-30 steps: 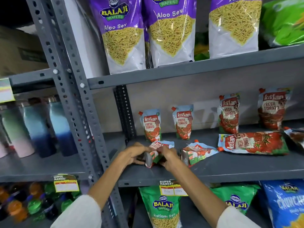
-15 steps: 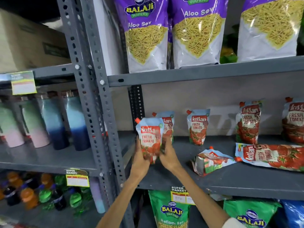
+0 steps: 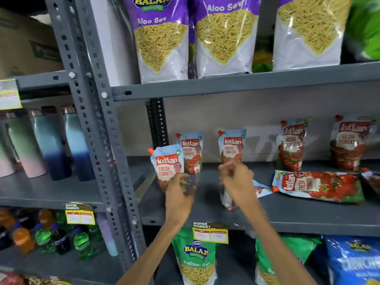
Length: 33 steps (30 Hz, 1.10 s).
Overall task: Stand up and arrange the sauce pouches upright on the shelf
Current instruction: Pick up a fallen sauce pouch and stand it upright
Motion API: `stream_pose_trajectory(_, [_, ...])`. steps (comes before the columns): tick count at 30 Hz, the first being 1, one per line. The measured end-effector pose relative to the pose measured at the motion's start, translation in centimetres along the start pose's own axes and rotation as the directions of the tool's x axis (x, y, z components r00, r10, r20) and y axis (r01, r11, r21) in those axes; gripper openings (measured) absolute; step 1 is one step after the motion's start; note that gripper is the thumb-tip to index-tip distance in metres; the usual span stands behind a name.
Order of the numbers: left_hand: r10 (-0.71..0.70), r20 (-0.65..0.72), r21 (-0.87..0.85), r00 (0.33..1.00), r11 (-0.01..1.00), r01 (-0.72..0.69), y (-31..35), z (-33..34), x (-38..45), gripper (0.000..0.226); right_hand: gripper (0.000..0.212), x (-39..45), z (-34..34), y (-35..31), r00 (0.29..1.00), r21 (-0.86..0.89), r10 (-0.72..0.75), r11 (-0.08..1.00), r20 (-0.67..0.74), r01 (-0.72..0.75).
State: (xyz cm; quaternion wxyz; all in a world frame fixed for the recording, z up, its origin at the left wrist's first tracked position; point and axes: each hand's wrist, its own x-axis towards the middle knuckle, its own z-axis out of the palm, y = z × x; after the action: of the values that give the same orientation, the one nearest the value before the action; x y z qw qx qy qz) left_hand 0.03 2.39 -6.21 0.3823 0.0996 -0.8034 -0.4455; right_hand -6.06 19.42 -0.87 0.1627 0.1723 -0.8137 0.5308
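Kissan tomato sauce pouches sit on the grey middle shelf. My left hand grips the lower part of a small pouch, which stands upright at the shelf's left front. Behind it stand two more small pouches. My right hand is blurred, its fingers bunched, above a small pouch that lies flat and is mostly hidden by it. Farther right, two big pouches stand upright and one big pouch lies flat.
A perforated grey upright post borders the shelf on the left, with drink bottles beyond it. Aloo Sev bags fill the shelf above. Snack bags and price tags sit below. Another flat pouch shows at the right edge.
Both hands lifted the flat small pouch and stood it upright at the left front. My right hand has since left it and moved right, over the other lying small pouch.
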Motion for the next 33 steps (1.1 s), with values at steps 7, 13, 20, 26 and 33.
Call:
stream_pose_trajectory(7, [-0.306,0.371,0.182,0.877,0.950,0.255,5.5,6.9,4.2,0.037,0.057,0.5,-8.4,7.0,0.855,-0.374,0.485,0.839,0.184,-0.396])
stream_pose_trajectory(13, [-0.613,0.608,0.311,0.504,0.768,0.559,7.7,9.1,4.5,0.037,0.043,0.9,-6.7,6.6,0.855,-0.400,0.407,0.877,0.321,-0.267])
stream_pose_trajectory(20, [-0.541,0.548,0.068,0.638,0.789,0.611,9.5,8.2,1.1,0.018,0.042,1.5,-6.9,7.6,0.799,0.086,0.300,0.913,0.521,-0.399])
stream_pose_trajectory(26, [-0.197,0.242,-0.202,0.950,0.948,0.248,11.0,6.9,0.1,0.074,0.056,3.3,-6.5,5.2,0.886,0.347,-0.092,0.934,0.454,-0.080])
stream_pose_trajectory(33, [-0.094,0.141,-0.093,0.986,0.990,0.108,5.7,8.0,-1.5,0.085,0.055,2.7,-2.6,7.2,0.896,0.297,-0.253,0.944,0.364,0.146])
